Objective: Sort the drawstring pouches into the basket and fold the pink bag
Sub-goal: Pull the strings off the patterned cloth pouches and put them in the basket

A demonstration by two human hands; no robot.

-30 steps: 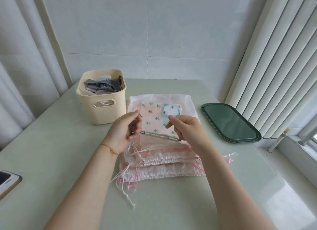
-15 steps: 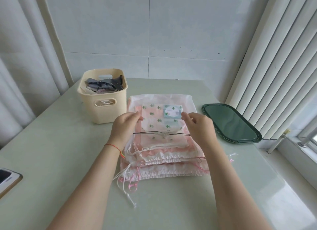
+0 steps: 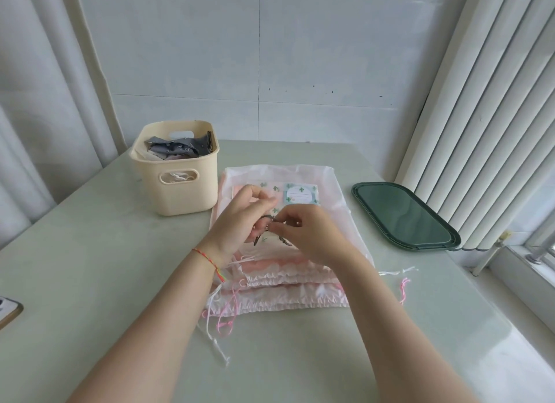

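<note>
A stack of pink and white drawstring bags (image 3: 285, 294) lies flat mid-table, with a small cactus-print pouch (image 3: 300, 194) on top. Over that pouch my left hand (image 3: 237, 222) and my right hand (image 3: 309, 231) meet, and both pinch a thin dark cord (image 3: 259, 239) bunched into loops between the fingertips. What the cord is attached to is hidden by my fingers. The cream basket (image 3: 180, 192) stands to the left of the stack, holding several grey pouches (image 3: 180, 148).
A dark green oval tray (image 3: 402, 213) lies to the right of the stack, near the vertical blinds. Loose pink and white strings (image 3: 219, 321) trail from the front of the bags. A phone corner (image 3: 7, 309) shows at the left table edge.
The dark cord was stretched straight between my parted hands. My hands have now come together over the cactus-print pouch and the cord is gathered into loops.
</note>
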